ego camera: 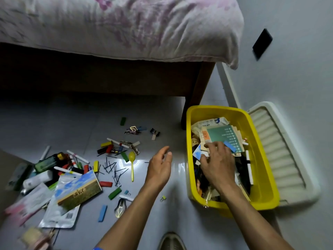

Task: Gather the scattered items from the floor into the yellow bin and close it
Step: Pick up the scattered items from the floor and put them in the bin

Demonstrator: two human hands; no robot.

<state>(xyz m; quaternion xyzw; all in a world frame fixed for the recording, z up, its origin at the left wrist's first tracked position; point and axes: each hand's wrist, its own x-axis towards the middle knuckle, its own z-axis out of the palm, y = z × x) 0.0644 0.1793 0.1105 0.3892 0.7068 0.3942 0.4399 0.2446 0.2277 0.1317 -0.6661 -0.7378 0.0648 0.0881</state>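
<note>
Right hand reached down into the yellow bin, palm down, fingers spread and slightly bent over the papers inside, thumb toward the near-left wall. Small blue block lay at the fingertips on a teal card; impossible to tell whether pinched or just touched. Left hand hovered above the floor just left of the bin, forearm stretched forward, fingers relaxed and loosely curved, grasping nothing. Bin stood open on the floor beside the bed leg, filled with papers and dark odds and ends. White ribbed lid leaned against the wall, touching the bin's right side. Scattered to the left: yellow spoon, hairpins, colored blocks, markers, a printed box on a foil pouch, a dark green bottle. Floral bedsheet hung over the bed above.
</note>
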